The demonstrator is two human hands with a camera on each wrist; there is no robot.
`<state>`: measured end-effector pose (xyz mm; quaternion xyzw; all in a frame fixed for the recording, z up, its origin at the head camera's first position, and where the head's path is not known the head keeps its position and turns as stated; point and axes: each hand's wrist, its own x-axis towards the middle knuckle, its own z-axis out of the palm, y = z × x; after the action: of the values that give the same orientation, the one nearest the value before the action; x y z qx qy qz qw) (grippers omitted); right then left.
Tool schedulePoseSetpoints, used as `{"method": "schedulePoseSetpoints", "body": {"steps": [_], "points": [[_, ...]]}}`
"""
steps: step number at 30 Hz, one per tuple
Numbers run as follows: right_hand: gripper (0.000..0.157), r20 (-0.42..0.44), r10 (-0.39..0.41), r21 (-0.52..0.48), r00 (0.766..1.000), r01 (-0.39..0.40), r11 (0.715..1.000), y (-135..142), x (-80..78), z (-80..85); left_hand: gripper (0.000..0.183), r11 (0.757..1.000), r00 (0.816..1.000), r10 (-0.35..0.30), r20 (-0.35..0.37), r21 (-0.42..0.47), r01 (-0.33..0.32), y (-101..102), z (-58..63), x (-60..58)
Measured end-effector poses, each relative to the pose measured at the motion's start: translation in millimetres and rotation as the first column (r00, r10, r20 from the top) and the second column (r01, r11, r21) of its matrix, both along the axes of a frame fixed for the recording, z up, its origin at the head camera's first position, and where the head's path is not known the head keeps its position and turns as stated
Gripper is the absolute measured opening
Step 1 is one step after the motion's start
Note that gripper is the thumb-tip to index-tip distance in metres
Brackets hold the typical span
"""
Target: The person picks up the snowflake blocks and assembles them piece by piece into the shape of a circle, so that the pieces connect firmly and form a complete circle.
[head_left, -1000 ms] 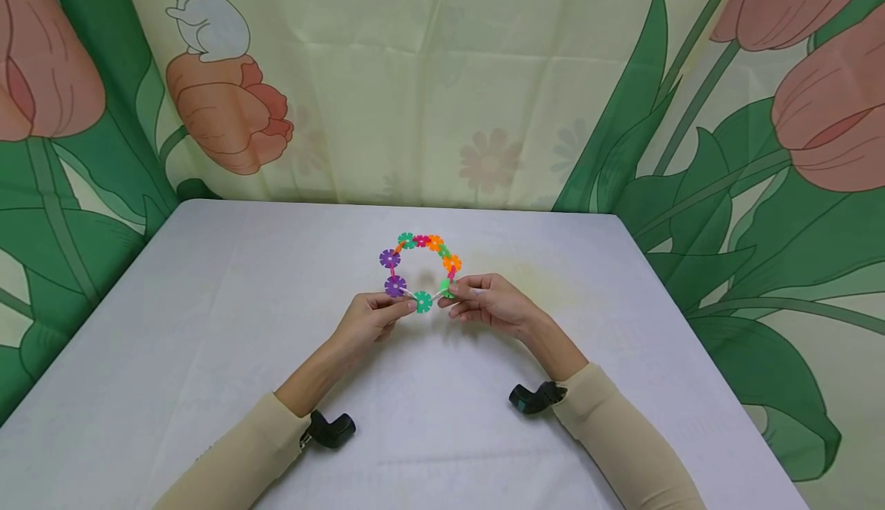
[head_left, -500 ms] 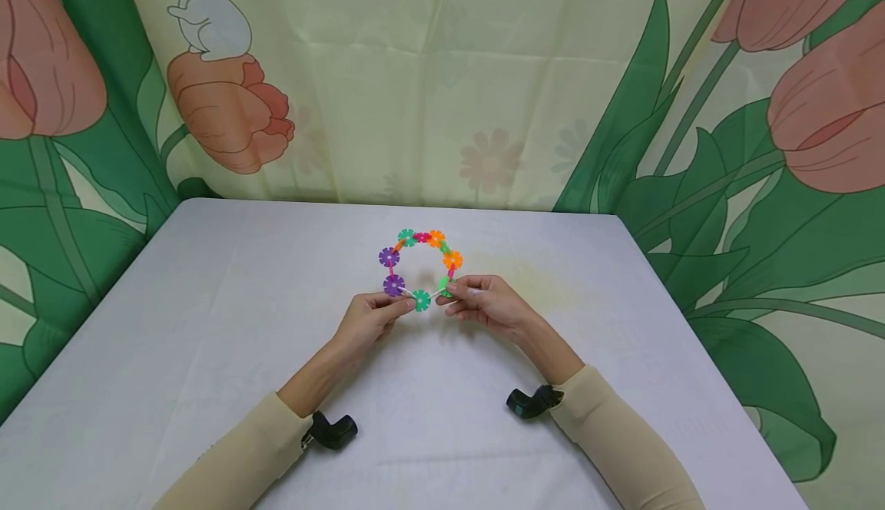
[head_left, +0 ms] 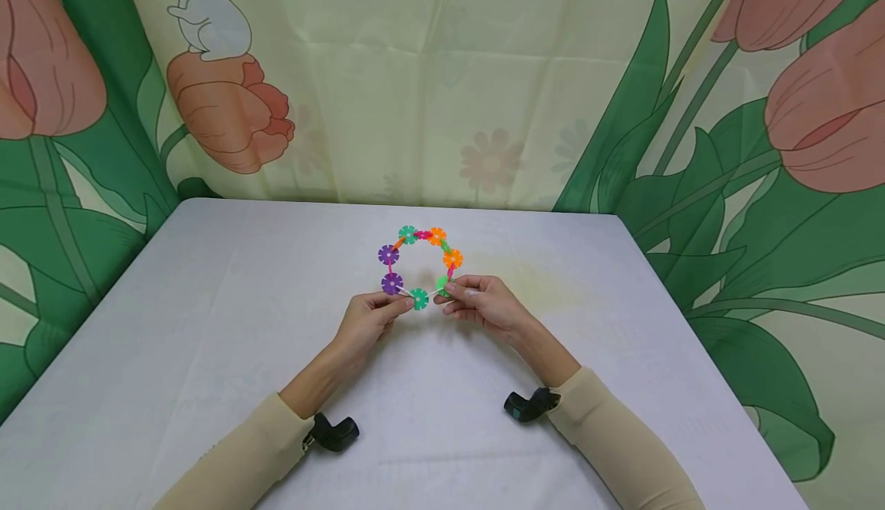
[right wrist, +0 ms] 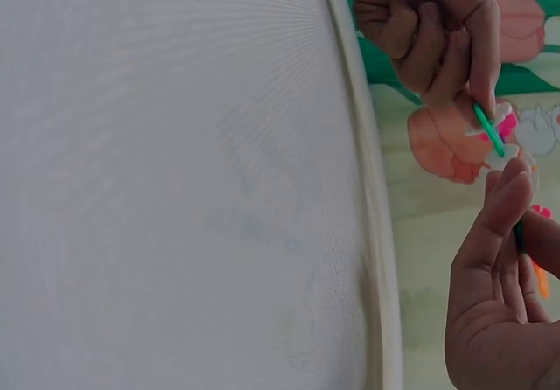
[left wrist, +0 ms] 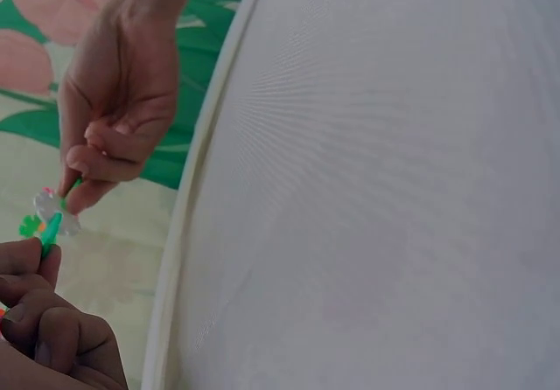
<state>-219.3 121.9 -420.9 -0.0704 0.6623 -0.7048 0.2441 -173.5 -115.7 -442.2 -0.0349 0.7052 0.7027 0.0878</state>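
A ring of interlocking plastic snowflake discs [head_left: 392,283] in purple, teal, orange, pink, green and white is held up over the table by both hands. My left hand [head_left: 369,316] pinches the teal disc at the bottom of the ring between thumb and fingertips. With thumb and forefinger, my right hand [head_left: 489,303] pinches the light green disc at the lower right. A white disc sits edge-on between the two pinched discs. In the right wrist view the teal disc [right wrist: 488,130] shows edge-on, with a white disc joined to its lower end.
The table [head_left: 242,326] wears a white cloth. Behind it hangs a cream curtain [head_left: 387,110] printed with tulips and a rabbit. Small black cameras [head_left: 333,433] are strapped at both sleeve cuffs.
The ring has risen slightly, its bottom shifting a little to the left. Both hands keep their pinch, and the right hand has drawn slightly left, towards the other hand.
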Motion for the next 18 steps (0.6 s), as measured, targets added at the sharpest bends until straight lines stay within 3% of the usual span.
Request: {"method": "schedulePoseSetpoints", "body": {"steps": [9,18], "points": [[0.011,-0.042,-0.017,0.0,0.999,0.017,1.0,-2.1,0.1,-1.4,0.026,0.998,0.999,0.045,-0.009,0.033,-0.044,5.1,-2.3,3.1],[0.013,-0.076,-0.042,0.013,0.996,0.043,0.999,-2.5,1.6,-3.2,0.017,0.989,0.992,0.127,0.019,0.078,-0.128,15.6,-3.9,6.1]]}}
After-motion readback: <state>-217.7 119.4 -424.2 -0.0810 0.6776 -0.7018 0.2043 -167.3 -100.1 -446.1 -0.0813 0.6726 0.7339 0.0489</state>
